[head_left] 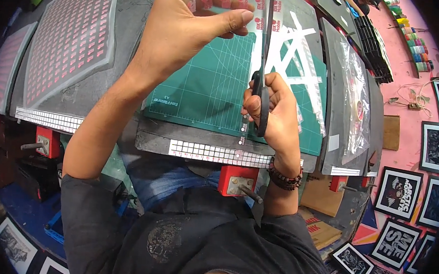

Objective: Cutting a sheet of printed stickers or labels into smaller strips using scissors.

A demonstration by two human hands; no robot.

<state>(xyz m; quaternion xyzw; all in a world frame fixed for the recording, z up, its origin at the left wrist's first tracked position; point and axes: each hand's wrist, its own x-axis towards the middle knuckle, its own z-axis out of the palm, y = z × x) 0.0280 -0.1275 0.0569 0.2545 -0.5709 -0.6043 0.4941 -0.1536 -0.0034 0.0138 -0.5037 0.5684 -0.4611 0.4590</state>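
Note:
My left hand [178, 32] pinches a clear sheet printed with rows of small red marks [285, 8], thumb on top and fingers showing through it from behind. In my right hand [282, 116] are scissors with black handles [264, 102]. Their blades point up and away from me and meet the sheet; whether they are parted cannot be made out. Both hands are above a green cutting mat [197, 97] with a white grid. A loose pile of thin white and clear strips [302, 80] lies on the mat's right side, under and beside the scissors.
On the left, a dark board carries a large sheet of red prints [76, 35]. A clear plastic packet [352, 95] lies on the right-hand board. Red clamp blocks with bolts [234, 180] jut from the near edge. Framed pictures [399, 193] and paint bottles [418, 49] are at the right.

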